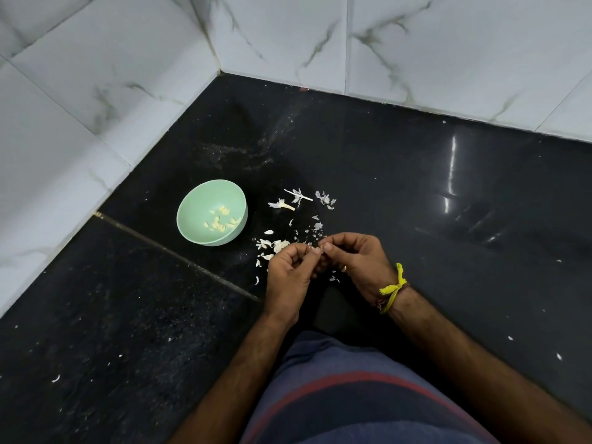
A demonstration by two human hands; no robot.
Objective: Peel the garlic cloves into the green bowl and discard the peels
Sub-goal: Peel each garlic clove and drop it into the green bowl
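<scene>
Both hands meet above the black stone tabletop (416,174), fingertips pinched together on something small, too hidden to name. The left hand (290,270) curls beside the right hand (355,261), which wears a yellow thread (395,288) at the wrist. The green bowl (205,200) sits near, to the left, holding peeled garlic cloves (222,217). Papery garlic peels (298,197) lie scattered between bowl and hands, against marble wall tiles (448,52)
</scene>
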